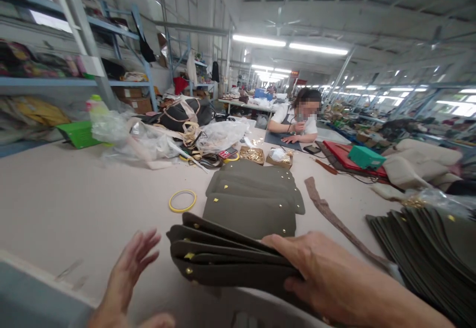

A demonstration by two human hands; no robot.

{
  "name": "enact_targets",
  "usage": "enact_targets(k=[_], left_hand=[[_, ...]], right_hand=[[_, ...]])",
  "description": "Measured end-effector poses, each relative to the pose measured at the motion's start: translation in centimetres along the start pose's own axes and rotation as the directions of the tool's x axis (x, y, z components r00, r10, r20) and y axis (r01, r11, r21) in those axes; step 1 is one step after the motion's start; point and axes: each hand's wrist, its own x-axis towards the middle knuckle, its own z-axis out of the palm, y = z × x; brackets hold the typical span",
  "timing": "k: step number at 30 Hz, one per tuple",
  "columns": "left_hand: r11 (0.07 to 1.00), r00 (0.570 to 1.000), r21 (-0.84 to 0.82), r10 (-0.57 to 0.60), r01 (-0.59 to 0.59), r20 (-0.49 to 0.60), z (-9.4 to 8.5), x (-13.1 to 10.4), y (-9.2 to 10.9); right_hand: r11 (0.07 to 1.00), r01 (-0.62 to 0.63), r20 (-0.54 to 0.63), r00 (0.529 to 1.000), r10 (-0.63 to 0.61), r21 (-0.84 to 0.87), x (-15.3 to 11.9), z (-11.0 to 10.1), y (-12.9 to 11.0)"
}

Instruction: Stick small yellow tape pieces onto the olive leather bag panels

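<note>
My right hand [316, 268] grips a stack of dark olive flat panels [230, 273], thumb on top and fingers curled beneath. The panels fan apart at their left ends, where small brass studs and bits of yellow tape show. Just left of those ends, my left hand [130, 273] is raised with its fingers spread, touching nothing. Beyond the held stack, more olive panels [249, 214] lie overlapped on the table, with brass studs and yellow tape along their edges. A large fanned pile of similar panels [424, 248] rests at the right.
A yellow tape roll [182, 201] lies on the table [111, 189]. Behind the panels stand boxes of brass hardware [253, 155]. A brown strip [327, 214] stretches along the right. Plastic bags [223, 134] and a green bin [78, 134] are farther back. A person [297, 117] sits across the table.
</note>
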Motion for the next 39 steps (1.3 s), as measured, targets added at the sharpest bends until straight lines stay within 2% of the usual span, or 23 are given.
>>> enact_targets(k=[1, 2, 4, 7, 10, 12, 18, 22, 25, 27, 30, 35, 39], left_hand=[[0.997, 0.997, -0.006, 0.07, -0.071, -0.044, 0.6, 1.0, 0.0], [0.996, 0.996, -0.007, 0.086, -0.086, -0.028, 1.5, 1.7, 0.0], [0.998, 0.996, -0.043, 0.042, -0.039, 0.08, 3.8, 2.2, -0.1], [0.997, 0.984, -0.08, -0.001, 0.016, 0.177, 6.9, 0.8, -0.4], [0.991, 0.973, -0.08, 0.123, -0.109, 0.193, 8.3, -1.0, -1.0], [0.986, 0.968, -0.065, 0.162, -0.152, 0.19, 8.5, -1.4, -1.3], [0.998, 0.97, -0.034, 0.063, -0.057, 0.234, 8.4, -0.9, -1.3], [0.982, 0.959, -0.02, 0.189, -0.189, 0.21, 8.2, -1.0, -0.3], [0.953, 0.939, 0.076, 0.274, -0.295, 0.209, 7.8, -1.1, 1.1], [0.909, 0.914, 0.182, 0.328, -0.374, 0.237, 7.6, -0.9, 2.0], [0.799, 0.85, 0.318, 0.412, -0.51, 0.329, 7.4, -0.3, 2.8], [0.677, 0.786, 0.419, 0.426, -0.605, 0.447, 6.7, 0.5, 3.2], [0.483, 0.691, 0.495, 0.477, -0.722, 0.543, 6.2, 0.7, 4.4]], right_hand=[[0.998, 0.0, -0.001, 1.0, 0.0, -0.055, 0.0, 0.6, 0.6], [0.996, 0.003, -0.005, 1.0, -0.003, -0.094, 0.0, 1.4, 1.2], [0.99, 0.006, -0.032, 0.999, -0.011, -0.142, 0.1, 3.0, 2.3], [0.979, -0.02, -0.083, 0.997, 0.004, -0.204, -0.2, 4.8, 3.2], [0.958, -0.051, -0.095, 0.995, 0.025, -0.283, -0.6, 5.6, 3.2], [0.948, -0.062, -0.095, 0.995, 0.034, -0.313, -0.6, 5.8, 3.2], [0.958, -0.046, -0.133, 0.991, 0.009, -0.282, -0.2, 6.2, 3.6], [0.948, -0.062, -0.149, 0.989, 0.016, -0.311, -0.5, 6.5, 3.1], [0.939, -0.082, -0.143, 0.989, 0.035, -0.335, -0.9, 6.9, 2.5], [0.942, -0.076, -0.148, 0.989, 0.029, -0.327, -1.1, 7.1, 2.2], [0.949, -0.062, -0.186, 0.982, 0.003, -0.309, -1.4, 7.2, 2.1], [0.943, -0.068, -0.235, 0.972, -0.011, -0.326, -2.1, 7.0, 2.7], [0.928, -0.113, -0.25, 0.968, 0.023, -0.355, -2.4, 7.3, 3.2]])
